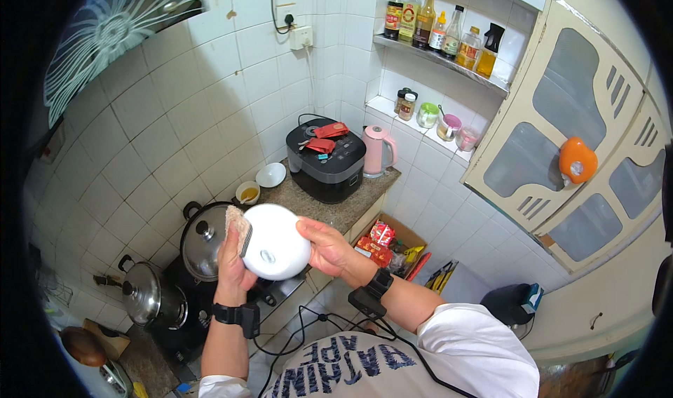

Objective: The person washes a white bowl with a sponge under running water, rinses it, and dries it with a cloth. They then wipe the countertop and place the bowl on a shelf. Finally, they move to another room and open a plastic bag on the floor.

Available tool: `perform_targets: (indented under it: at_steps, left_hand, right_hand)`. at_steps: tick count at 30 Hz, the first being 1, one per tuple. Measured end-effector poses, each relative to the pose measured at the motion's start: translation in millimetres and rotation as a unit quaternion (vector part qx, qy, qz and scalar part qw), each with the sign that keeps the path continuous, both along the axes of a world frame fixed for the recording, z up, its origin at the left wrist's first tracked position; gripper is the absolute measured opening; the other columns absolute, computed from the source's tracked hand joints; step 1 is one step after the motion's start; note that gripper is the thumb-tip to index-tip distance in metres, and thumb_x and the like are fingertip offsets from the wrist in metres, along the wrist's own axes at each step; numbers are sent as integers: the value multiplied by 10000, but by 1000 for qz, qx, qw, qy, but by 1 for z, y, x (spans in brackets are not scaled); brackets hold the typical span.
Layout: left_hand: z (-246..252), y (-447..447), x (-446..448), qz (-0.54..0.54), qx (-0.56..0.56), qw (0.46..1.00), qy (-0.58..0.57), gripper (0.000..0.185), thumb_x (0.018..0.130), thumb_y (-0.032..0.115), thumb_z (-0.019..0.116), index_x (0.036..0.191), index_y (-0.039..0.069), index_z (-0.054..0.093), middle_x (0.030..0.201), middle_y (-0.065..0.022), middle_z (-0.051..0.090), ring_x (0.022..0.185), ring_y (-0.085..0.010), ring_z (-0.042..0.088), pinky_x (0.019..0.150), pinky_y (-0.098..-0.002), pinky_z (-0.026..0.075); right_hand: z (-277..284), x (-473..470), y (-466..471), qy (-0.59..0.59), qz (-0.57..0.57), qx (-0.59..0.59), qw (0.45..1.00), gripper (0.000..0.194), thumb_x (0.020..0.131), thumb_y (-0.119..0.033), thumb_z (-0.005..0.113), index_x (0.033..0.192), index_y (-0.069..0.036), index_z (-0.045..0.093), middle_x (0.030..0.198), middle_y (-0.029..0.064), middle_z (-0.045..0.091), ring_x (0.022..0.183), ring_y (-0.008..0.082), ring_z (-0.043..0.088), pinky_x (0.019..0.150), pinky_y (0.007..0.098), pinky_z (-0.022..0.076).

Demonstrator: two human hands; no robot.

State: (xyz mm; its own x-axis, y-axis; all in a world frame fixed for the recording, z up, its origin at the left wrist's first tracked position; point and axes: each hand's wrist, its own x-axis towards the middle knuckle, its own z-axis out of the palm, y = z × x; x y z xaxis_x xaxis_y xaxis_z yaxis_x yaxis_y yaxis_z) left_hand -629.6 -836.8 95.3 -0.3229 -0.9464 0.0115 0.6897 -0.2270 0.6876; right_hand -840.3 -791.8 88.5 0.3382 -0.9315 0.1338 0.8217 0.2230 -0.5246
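Observation:
A white round dish [277, 235], probably a bowl or plate, is held up in front of my chest. It has a small oval grey mark low on its face. At the dish's right edge, my right hand [328, 245] grips the rim, thumb lying on the face. My left hand [231, 261] presses a beige cloth [236, 223] with a dark striped part against the left rim. Part of the cloth is hidden behind my fingers. Below and behind the left hand, a frying pan with a glass lid [202, 245] sits on the cooktop.
A steel pot [147, 295] stands on the black cooktop at left. On the granite counter [326, 216] are a black rice cooker [326, 161], a pink kettle [376, 153], a small bowl of yellowish liquid [247, 193] and a white bowl [271, 175]. Black cables [299, 324] hang from my wrist bands.

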Motion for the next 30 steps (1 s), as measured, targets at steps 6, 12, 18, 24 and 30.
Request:
perform_targets:
  at_steps: [6, 12, 18, 24, 30]
  left_hand:
    - [-12, -12, -149, 98, -3, 988, 121, 546, 1102, 445, 425, 1550, 136, 389, 1534, -66, 497, 1412, -277, 477, 1194, -510, 365]
    - [-4, -29, -215, 24, -16, 1000, -1, 431, 1071, 320, 562, 1445, 109, 529, 1390, -50, 624, 1284, -226, 588, 1079, -434, 486]
    - [46, -57, -226, -71, -458, 724, -511, 200, 894, 139, 784, 1083, 80, 755, 913, -54, 738, 805, -186, 722, 712, -308, 562]
    - [44, -69, -254, -56, -781, 402, -475, 271, 788, 121, 712, 1053, 61, 704, 895, -45, 660, 923, -243, 704, 693, -342, 567]
    - [58, -110, -231, -83, -870, 356, -329, 254, 822, 127, 689, 1063, 57, 726, 1022, -58, 699, 1027, -226, 681, 1037, -399, 531]
  right_hand:
    - [-16, -75, -46, -133, -120, 11, 984, 491, 1089, -262, 518, 1499, -6, 432, 1504, 111, 524, 1406, 250, 470, 1222, 455, 333]
    - [-45, -185, -56, -54, -65, -1, 996, 591, 1074, -391, 535, 1556, -84, 381, 1531, 107, 476, 1413, 260, 451, 1180, 506, 353]
    - [-30, -283, -63, 223, 26, 131, 966, 709, 1041, -546, 524, 1545, -81, 344, 1442, 159, 531, 1304, 316, 551, 1018, 533, 501]
    - [-27, -272, -66, 290, -95, 109, 946, 503, 1004, -287, 522, 1423, -10, 495, 1299, 161, 633, 1086, 257, 672, 908, 408, 565]
    - [8, -280, -69, 493, -136, -10, 859, 378, 905, -149, 542, 1188, 78, 647, 1002, 88, 707, 897, 145, 627, 827, 293, 514]
